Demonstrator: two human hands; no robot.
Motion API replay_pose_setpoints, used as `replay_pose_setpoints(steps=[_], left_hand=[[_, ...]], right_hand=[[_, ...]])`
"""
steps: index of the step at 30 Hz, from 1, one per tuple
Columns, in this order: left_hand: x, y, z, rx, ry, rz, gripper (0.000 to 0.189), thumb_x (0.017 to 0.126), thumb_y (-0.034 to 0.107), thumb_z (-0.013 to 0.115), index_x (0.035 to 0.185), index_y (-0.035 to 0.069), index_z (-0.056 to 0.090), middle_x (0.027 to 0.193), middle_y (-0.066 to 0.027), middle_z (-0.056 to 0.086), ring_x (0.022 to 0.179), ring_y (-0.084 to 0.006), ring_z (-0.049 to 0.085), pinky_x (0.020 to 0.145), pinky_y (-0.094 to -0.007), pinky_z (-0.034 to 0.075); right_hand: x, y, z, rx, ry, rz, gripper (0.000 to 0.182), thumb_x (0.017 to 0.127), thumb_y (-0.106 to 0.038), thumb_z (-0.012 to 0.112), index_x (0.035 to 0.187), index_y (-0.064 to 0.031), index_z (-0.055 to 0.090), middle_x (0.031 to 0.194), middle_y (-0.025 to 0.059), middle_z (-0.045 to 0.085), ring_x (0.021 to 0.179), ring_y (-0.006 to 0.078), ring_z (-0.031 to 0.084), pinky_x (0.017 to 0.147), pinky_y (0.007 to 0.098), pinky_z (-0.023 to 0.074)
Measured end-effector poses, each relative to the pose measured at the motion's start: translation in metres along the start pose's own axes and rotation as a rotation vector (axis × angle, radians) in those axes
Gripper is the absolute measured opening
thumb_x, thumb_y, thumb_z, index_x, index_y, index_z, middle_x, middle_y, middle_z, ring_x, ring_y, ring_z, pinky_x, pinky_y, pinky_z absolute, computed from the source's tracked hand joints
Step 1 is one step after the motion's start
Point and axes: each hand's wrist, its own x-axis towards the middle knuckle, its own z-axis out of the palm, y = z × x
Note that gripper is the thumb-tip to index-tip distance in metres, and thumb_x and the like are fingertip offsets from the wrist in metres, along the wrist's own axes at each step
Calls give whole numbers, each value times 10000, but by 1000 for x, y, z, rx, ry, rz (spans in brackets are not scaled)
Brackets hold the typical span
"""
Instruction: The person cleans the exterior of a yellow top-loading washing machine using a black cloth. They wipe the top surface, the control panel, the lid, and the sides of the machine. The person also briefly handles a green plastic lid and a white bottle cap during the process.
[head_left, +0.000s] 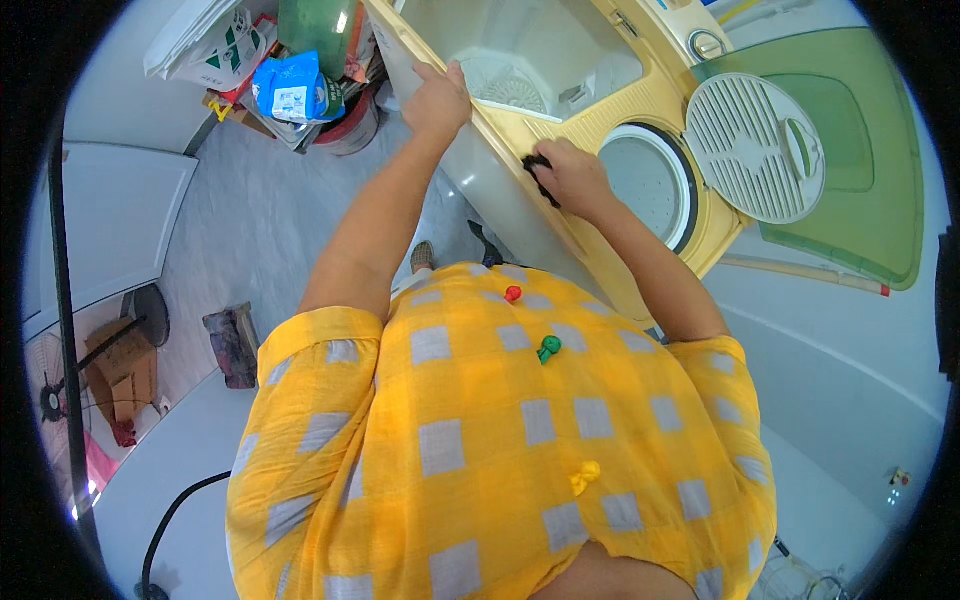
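Note:
A twin-tub washing machine with a yellow top (517, 124) stands tilted across the upper right, both tubs uncovered. My left hand (437, 103) grips its front edge beside the wash tub (517, 71), whose ribbed pulsator shows at the bottom. In my right hand (576, 176) is a black scrubber or cloth (541, 180), mostly covered by the fingers and pressed on the yellow front rim. Just right of that hand is the round spin tub (645, 180). A slotted white inner lid (750, 150) and a green translucent outer lid (862, 187) are swung back beyond it.
Left of the machine, a red bin (352, 127) stands near a blue packet (296, 86) and a white printed bag (225, 52). A dark block-like object (231, 345) and a cardboard box (124, 375) lie farther left. A black pole (66, 300) runs along the left side.

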Motion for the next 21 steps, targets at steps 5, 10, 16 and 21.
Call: replay_pose_setpoints(steps=[5,10,16,21], left_hand=[[-3,-2,-2,-72,-14,24,762,961,476,316,1383,-125,113,957,-257,658,881,-393,650,779,-472,489],[-7,5,-11,-55,-64,-1,773,963,475,307,1382,-140,97,956,-255,659,886,-387,652,783,-468,491],[-5,4,-9,-50,-89,5,791,961,483,296,1387,-147,76,963,-255,658,907,-383,648,785,-460,494],[1,2,-4,-58,-75,7,788,960,489,292,1392,-135,81,975,-261,652,908,-388,645,790,-469,492]], right_hand=[[4,-8,1,-62,11,-41,169,819,-246,603,907,-103,581,877,137,588,794,335,618,696,448,494],[49,-25,11,-157,141,-84,163,792,-234,630,886,-110,580,830,134,591,732,324,635,630,458,505],[83,-40,9,-181,99,-1,139,828,-221,596,923,-120,587,867,130,595,785,333,618,673,447,495],[49,-26,7,-164,60,-9,147,830,-235,577,919,-120,596,865,136,595,775,337,626,659,459,500]])
